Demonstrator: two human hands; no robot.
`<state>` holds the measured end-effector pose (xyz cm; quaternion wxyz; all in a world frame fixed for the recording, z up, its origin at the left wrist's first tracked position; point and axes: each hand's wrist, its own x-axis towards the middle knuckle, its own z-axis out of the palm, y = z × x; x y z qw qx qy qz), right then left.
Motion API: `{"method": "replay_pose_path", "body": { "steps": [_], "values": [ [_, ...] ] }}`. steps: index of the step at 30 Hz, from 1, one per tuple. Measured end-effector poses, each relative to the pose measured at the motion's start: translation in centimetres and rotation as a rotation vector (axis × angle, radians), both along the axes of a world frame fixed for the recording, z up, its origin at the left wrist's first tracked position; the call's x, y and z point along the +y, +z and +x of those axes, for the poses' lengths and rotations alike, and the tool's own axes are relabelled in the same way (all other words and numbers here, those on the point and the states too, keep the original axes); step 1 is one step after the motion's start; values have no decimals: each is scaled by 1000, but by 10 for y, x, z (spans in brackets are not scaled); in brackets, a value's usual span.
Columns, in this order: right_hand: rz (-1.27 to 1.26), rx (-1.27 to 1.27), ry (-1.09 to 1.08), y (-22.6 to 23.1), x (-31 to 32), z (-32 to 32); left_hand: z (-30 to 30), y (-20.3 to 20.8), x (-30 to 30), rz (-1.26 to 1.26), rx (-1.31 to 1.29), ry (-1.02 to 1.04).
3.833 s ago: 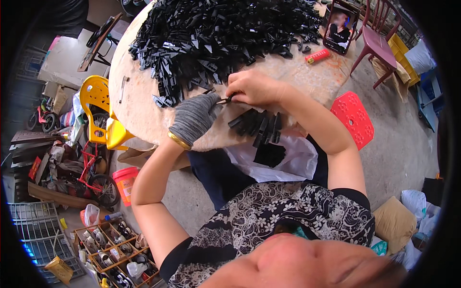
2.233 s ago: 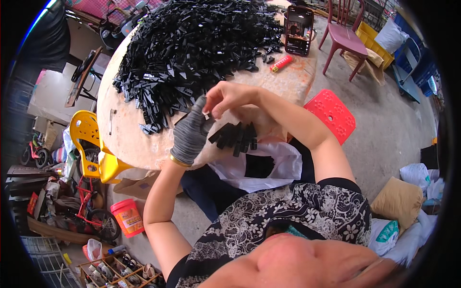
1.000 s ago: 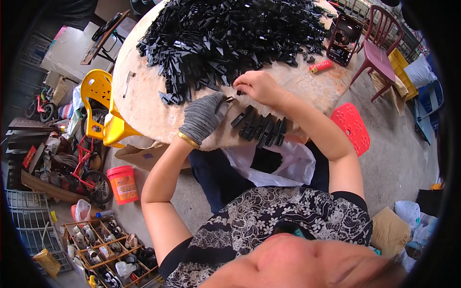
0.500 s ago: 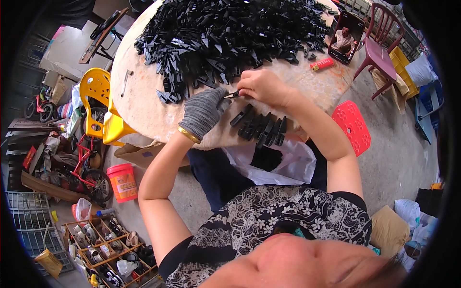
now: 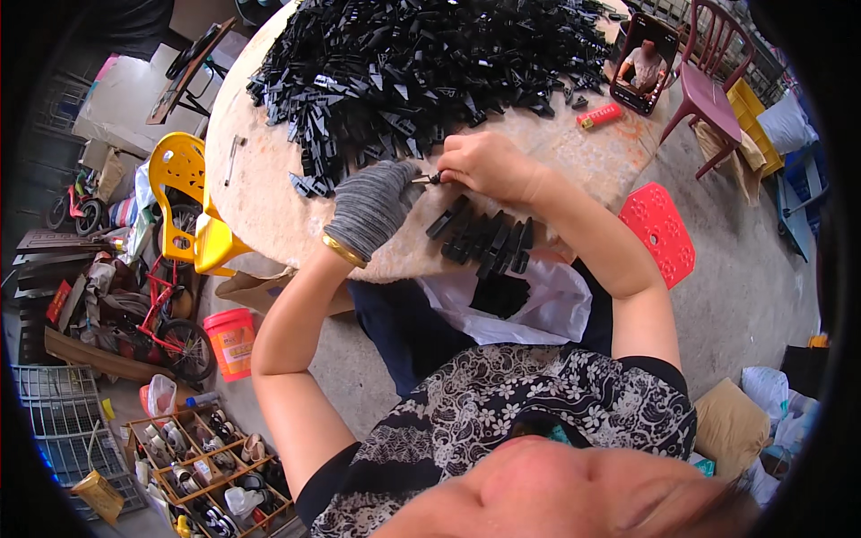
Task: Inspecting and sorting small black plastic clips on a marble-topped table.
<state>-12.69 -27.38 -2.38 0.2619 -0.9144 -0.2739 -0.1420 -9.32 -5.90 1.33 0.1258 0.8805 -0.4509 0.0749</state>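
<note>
A grey knitted glove covers my left hand (image 5: 375,208), closed near the table's front edge; a thin shiny tip pokes out of its fingers, its kind too small to tell. Bare and pinching, my right hand (image 5: 489,166) meets it from the right, with a small black plastic piece (image 5: 435,177) at its fingertips against that tip. Just beyond both hands spreads a large heap of black plastic pieces (image 5: 430,72). Nearer to me, several longer black pieces (image 5: 489,240) lie side by side at the table's edge, below my right hand.
The round table (image 5: 256,193) has a pale cloth-like top. On it lie a red tube-shaped item (image 5: 599,117), a phone (image 5: 646,65) propped upright and a thin metal tool (image 5: 234,160). A white bag (image 5: 560,300) is open at my lap. A yellow chair (image 5: 215,251) and red stool (image 5: 657,235) flank the table.
Both hands have shifted slightly to the left, staying close together. The fingers of my right hand have turned a little around the small black piece.
</note>
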Motion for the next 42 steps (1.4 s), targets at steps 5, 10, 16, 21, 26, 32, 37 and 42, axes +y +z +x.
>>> {"method": "replay_pose_path", "body": {
  "steps": [5, 10, 16, 21, 26, 32, 37, 42],
  "values": [
    [13, 3, 18, 2, 1, 0, 2, -1, -1, 52, 4, -12],
    [112, 15, 2, -1, -2, -2, 0, 14, -16, 220, -9, 8],
    [40, 66, -20, 1, -1, 0, 11, 15, -37, 368, 36, 23],
    [133, -52, -4, -9, 5, 4, 24, 19, -50, 468, 93, -57],
    [-37, 80, -174, -8, 1, -1, 24, 33, -67, 574, 99, -90],
    [-8, -74, -104, -8, 8, -1, 27, 17, -58, 529, 74, -63],
    [-19, 105, -88, -5, -6, 4, 11, 23, -68, 533, 21, -7],
    [193, 57, 151, -7, -20, 11, 27, 15, -53, 388, 146, 4]
  ]
}}
